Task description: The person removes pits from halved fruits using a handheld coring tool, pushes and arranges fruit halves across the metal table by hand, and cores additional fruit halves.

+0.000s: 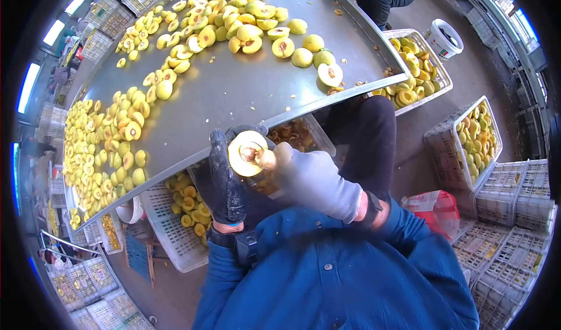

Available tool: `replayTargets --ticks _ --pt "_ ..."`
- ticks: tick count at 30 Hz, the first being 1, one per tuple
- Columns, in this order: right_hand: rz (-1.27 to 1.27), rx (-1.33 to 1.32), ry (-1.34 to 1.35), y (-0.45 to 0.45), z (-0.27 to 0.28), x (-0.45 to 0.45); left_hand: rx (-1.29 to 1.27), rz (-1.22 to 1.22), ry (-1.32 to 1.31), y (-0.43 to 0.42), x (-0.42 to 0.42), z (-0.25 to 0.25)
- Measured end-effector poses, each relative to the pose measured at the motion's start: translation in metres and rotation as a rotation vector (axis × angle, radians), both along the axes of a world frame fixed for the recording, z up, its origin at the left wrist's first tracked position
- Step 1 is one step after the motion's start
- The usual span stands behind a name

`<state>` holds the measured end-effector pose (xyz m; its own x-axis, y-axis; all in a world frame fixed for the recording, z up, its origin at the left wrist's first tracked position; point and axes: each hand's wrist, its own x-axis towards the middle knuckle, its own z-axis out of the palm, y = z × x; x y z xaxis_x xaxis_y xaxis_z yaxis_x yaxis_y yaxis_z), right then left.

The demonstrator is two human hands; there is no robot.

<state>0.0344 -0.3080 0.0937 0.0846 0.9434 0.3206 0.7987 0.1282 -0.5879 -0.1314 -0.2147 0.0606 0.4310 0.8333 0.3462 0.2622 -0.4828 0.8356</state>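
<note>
My left hand, in a dark glove smeared with pale residue, is closed round a halved yellow peach. The cut face is turned up, with a brown pit hollow in its middle. My right hand, in a whitish knit glove, is closed at the right side of that half. Its fingertips reach the pit hollow. A small tan piece shows at the fingertips; whether it is part of a tool, the pit or the stained glove I cannot make out. Both hands are just off the near edge of the metal table.
Peach halves lie heaped across the table's left and far side. Crates of halves stand below: one crate at left, another at right. A white bucket, a red bag, stacked crates and a crouching person are to the right.
</note>
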Motion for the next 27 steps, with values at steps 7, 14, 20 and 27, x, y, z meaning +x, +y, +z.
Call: replayTargets --ticks 7,14,20,27 --pt "0.035 -0.046 0.033 0.002 -0.008 0.005 0.064 0.087 0.134 -0.016 -0.021 -0.033" --pt "0.109 -0.486 0.331 0.005 -0.007 0.015 -0.142 0.024 0.080 0.010 0.033 0.018" --pt "0.090 -0.358 0.283 0.002 -0.019 0.023 -0.539 -0.249 0.156 0.031 0.042 0.039" --pt "0.052 -0.393 0.953 -0.011 -0.019 0.003 -0.007 0.071 -0.329 -0.017 0.076 0.008"
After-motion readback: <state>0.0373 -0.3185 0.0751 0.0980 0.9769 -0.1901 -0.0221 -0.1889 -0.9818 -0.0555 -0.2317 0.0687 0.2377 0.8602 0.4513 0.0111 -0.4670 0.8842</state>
